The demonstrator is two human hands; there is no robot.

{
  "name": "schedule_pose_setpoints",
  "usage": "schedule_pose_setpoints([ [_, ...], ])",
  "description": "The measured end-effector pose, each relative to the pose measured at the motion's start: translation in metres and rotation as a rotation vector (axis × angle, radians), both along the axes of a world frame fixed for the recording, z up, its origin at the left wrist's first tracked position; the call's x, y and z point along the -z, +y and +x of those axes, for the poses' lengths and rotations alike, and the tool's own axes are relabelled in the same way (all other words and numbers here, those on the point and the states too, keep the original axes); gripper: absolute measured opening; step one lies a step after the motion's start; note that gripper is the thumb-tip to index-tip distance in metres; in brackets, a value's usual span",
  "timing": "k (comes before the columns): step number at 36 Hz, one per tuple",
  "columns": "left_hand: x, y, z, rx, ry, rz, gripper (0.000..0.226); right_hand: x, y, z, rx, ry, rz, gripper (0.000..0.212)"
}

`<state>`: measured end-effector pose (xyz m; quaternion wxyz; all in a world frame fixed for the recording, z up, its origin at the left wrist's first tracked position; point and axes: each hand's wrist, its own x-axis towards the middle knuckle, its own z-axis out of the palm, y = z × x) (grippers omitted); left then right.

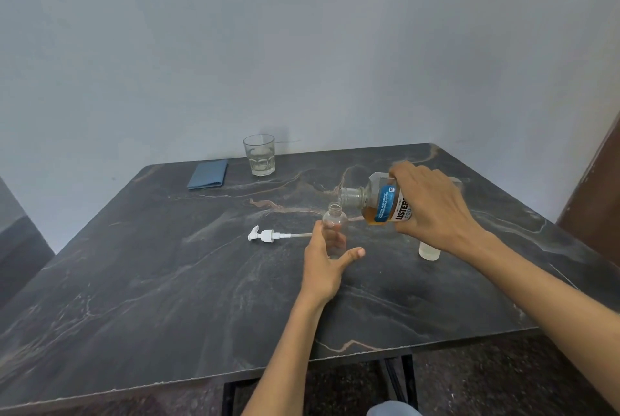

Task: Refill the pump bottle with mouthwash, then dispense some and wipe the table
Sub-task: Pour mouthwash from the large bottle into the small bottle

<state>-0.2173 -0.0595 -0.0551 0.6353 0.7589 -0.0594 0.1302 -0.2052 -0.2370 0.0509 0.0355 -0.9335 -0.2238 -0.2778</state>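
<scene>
A small clear pump bottle (334,224) stands upright and uncapped near the table's middle. My left hand (323,264) holds it round its lower body, thumb pointing right. My right hand (432,204) grips a mouthwash bottle (382,202) with a blue label and amber liquid, tipped on its side. Its open neck points left, just above the small bottle's mouth. The white pump head (268,235) with its tube lies flat on the table, left of the small bottle.
A dark marble table (167,281) stands against a pale wall. A folded blue cloth (208,175) and an empty glass tumbler (259,154) sit at the back. A whitish cap (429,252) stands under my right wrist. A brown panel (597,187) is at the right.
</scene>
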Motion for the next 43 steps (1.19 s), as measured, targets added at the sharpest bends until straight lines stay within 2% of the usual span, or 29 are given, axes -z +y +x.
schedule_pose_setpoints([
  [43,0.000,0.000,0.000,0.007,0.023,-0.012,0.052,-0.011,0.000,0.003,0.012,0.000,-0.130,0.063],
])
